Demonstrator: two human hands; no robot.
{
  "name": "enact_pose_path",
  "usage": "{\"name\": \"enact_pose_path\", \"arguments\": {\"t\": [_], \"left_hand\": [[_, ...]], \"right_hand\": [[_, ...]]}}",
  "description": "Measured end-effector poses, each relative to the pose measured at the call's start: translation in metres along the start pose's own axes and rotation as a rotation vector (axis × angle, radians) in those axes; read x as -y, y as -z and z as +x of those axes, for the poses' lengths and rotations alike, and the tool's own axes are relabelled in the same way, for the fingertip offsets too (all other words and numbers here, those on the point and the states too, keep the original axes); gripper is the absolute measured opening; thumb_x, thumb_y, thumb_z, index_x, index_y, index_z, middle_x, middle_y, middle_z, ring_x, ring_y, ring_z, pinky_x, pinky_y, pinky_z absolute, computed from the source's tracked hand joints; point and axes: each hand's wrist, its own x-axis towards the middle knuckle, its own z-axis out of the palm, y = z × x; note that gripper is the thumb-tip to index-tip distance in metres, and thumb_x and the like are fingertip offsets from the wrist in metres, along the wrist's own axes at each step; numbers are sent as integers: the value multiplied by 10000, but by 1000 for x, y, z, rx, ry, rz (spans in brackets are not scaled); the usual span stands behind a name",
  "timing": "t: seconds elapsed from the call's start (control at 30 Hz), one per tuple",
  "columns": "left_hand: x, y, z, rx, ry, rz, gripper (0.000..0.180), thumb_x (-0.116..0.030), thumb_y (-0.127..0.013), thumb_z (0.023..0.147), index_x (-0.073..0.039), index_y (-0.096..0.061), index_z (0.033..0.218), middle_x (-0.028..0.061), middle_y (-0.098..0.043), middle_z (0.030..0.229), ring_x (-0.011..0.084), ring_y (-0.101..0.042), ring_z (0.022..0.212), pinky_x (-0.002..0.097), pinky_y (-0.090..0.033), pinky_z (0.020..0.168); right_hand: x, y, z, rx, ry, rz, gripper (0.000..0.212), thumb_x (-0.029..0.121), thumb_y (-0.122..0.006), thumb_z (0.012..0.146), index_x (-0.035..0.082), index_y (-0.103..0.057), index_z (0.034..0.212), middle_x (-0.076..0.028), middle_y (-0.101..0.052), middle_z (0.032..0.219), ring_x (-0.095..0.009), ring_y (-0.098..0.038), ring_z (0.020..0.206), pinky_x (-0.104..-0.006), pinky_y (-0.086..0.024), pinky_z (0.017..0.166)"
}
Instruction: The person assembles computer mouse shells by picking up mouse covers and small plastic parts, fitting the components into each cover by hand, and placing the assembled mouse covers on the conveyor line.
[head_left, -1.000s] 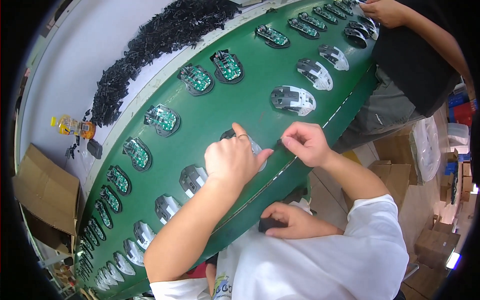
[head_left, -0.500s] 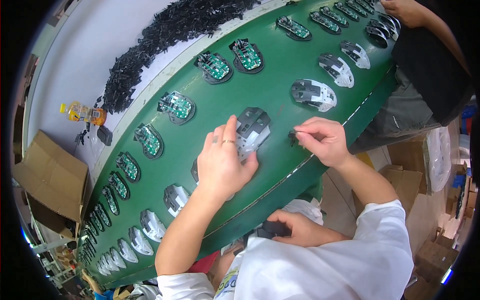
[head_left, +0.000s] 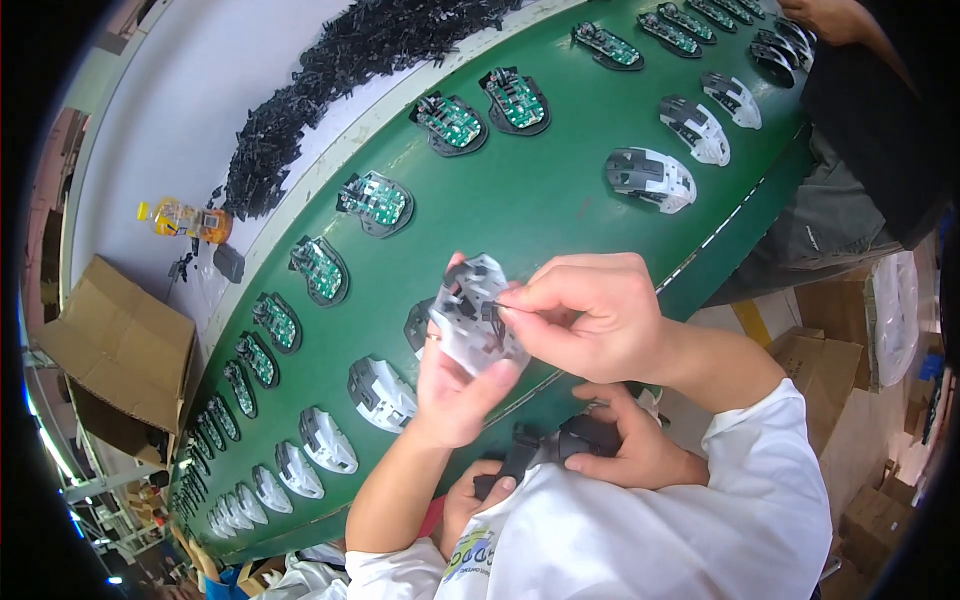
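Mouse shell (head_left: 462,338) gripped in left hand (head_left: 455,402); right hand (head_left: 590,315), at three o'clock, pinches a black piece (head_left: 498,308): slackening could drop it.

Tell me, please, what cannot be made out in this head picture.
Head view:
Small black part: partly covered by the right hand.
Far side of the white shell: turned away, against the left hand.
Upper-right co-worker's hand: cut off by the top edge.
Farthest circuit boards: details too small.

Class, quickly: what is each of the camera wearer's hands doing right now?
Left hand: closed, holding a mouse shell with its inner side showing.
Right hand: closed, fingertips pinching a small dark part at the shell.
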Motion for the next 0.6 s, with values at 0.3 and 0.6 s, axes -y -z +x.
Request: {"name": "enact_pose_path", "arguments": {"t": [0.3,0.6], "left_hand": [[5,17,-7,130,107,169,886,30,-712,889,-77,-169,1582,129,-442,1457,244,-472,1356,435,-364,1159],[0,9,-3,44,40,223,1064,99,-660,878,-113,46,1644,109,-450,1462,235,-500,1331,406,-403,1130]], "right_hand": [[-17,-14,-15,26,59,-102,104,-61,-772,805,-37,-735,899,-113,-722,789,-137,-699,624,-250,-548,517],[-14,-18,-18,-48,-75,25,79,-61,-771,813,-32,-732,876,-128,-733,794,-152,-702,633,-276,-555,549]]}}
